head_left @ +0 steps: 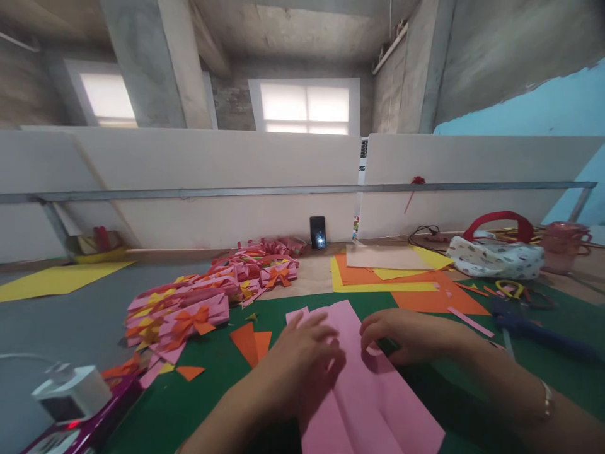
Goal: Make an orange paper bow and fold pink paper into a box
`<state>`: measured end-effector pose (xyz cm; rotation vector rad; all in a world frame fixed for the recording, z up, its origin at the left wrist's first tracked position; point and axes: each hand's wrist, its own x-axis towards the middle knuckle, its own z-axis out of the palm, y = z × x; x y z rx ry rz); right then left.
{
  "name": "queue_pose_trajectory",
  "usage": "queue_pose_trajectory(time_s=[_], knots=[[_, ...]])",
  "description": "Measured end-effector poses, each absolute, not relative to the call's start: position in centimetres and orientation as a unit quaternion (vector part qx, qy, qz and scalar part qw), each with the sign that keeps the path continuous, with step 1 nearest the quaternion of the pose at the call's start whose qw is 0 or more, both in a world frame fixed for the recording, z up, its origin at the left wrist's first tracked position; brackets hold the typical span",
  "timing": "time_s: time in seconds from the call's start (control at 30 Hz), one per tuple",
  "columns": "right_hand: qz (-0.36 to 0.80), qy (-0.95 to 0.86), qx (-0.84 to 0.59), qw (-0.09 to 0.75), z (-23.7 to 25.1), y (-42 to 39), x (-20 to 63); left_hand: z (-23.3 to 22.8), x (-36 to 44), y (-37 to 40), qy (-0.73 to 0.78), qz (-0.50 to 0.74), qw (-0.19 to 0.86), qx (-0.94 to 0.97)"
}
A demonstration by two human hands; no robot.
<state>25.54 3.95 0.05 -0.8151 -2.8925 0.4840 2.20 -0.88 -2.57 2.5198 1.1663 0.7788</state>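
Observation:
A creased sheet of pink paper [363,391] lies in front of me on the green mat, with long folds running down it. My left hand [314,347] rests over its left side, fingers bent but apart. At the sheet's right edge, my right hand [390,331] has its fingers curled round the paper, which bends up there. To the left is a pile of folded pink paper pieces with orange and yellow bows [208,309]. Loose orange paper triangles [250,343] lie between that pile and my left hand.
Orange and yellow sheets [359,274] are stacked behind the mat. Right of them are a blue glue gun [534,328], yellow-handled scissors [510,289], a patterned bag [496,255] and a pink jug [562,246]. A phone [318,232] leans on the partition; a white plug [70,394] sits front left.

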Motion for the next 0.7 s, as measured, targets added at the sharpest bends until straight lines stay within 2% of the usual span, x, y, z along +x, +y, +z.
queue_pose_trajectory(time_s=[0.13, 0.27, 0.37, 0.47, 0.63, 0.7], knots=[[0.175, -0.951, -0.254, 0.037, 0.7, 3.8, 25.4, -1.2, 2.0, -1.9, 0.322, 0.181, 0.204, 0.907], [0.202, -0.945, -0.253, 0.046, 0.5, 4.4, 25.6, 0.4, 1.5, -2.3, 0.359, 0.103, 0.211, 0.903], [0.245, -0.928, -0.273, 0.067, 0.5, 4.9, 25.9, 1.0, 1.3, -2.1, 0.394, 0.107, 0.235, 0.882], [0.324, -0.885, -0.297, 0.155, 0.8, 5.3, 26.3, 1.2, 1.1, -1.4, 0.422, 0.189, 0.253, 0.85], [0.483, -0.677, -0.363, 0.421, 0.5, 7.0, 26.9, 0.7, 0.6, 0.5, 0.52, 0.376, 0.259, 0.722], [0.498, -0.612, -0.384, 0.481, -0.2, 8.1, 27.2, 0.2, 0.3, 1.2, 0.546, 0.436, 0.263, 0.665]])
